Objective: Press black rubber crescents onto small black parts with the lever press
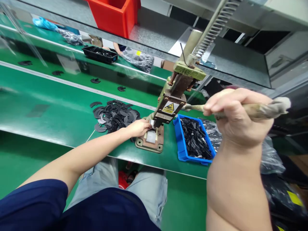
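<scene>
A hand-operated lever press (166, 99) with a yellow warning label stands on the green bench. My right hand (240, 112) is wrapped round its wrapped lever handle (264, 109), out to the right of the press. My left hand (140, 127) is at the press base (157, 146), its fingers closed together just under the ram. What those fingers hold is hidden. A pale block (151, 136) lies on the base in front of them. Beside my left hand is a heap of flat black curved pieces (117, 115).
A blue bin (181, 152) of slim black parts stands right of the press, with plastic bags (271, 157) beyond. Several curved pieces lie on the strip (95, 81) behind. A red bin (110, 19) sits on the shelf above. Across the bench, a person's hand (117, 49) is near a bag.
</scene>
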`<state>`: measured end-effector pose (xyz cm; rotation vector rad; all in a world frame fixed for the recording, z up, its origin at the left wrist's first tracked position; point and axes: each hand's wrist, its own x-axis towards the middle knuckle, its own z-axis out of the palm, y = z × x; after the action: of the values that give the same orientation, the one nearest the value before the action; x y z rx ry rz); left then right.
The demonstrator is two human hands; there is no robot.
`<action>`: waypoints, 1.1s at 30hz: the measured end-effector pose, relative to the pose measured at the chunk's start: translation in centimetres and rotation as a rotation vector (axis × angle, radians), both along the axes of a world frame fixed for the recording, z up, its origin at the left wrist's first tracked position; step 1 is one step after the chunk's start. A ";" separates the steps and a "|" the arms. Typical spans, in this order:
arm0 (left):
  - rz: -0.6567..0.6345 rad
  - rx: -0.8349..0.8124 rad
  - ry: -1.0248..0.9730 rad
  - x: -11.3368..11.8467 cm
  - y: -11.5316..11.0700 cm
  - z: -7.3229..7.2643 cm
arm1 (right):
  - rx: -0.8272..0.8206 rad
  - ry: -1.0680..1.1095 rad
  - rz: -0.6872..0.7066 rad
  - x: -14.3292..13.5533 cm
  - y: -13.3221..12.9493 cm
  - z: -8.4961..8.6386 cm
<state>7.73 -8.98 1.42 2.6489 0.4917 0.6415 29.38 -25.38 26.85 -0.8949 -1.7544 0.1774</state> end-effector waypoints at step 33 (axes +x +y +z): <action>0.168 0.171 0.212 -10.9 -7.2 -1.6 | 0.308 0.055 -0.420 -3.6 -4.5 -16.5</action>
<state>-3.20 -16.21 -0.14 2.8764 0.7571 0.4701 25.80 -29.93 10.30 -0.9945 -1.4552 -0.3308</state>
